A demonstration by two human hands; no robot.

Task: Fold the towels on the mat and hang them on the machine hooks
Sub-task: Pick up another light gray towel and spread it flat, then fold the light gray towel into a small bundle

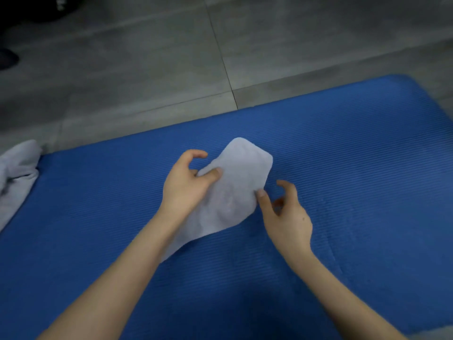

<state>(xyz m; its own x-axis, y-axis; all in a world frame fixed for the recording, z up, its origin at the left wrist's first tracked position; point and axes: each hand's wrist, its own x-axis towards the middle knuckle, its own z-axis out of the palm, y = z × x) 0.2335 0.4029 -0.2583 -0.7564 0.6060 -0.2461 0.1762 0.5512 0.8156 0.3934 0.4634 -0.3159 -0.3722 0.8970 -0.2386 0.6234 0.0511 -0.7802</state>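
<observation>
A small pale grey towel [232, 190], folded into a narrow strip, lies across the middle of the blue ribbed mat [343, 155]. My left hand [186, 185] pinches its left edge, thumb on top of the cloth. My right hand [284, 212] pinches the right edge between thumb and curled fingers. The towel's near end runs under my left forearm and is partly hidden. No machine hooks are in view.
A second pale grey towel [17, 173] lies crumpled at the mat's left edge, half on the grey tiled floor [147, 57]. Dark objects [29, 8] sit at the far top left.
</observation>
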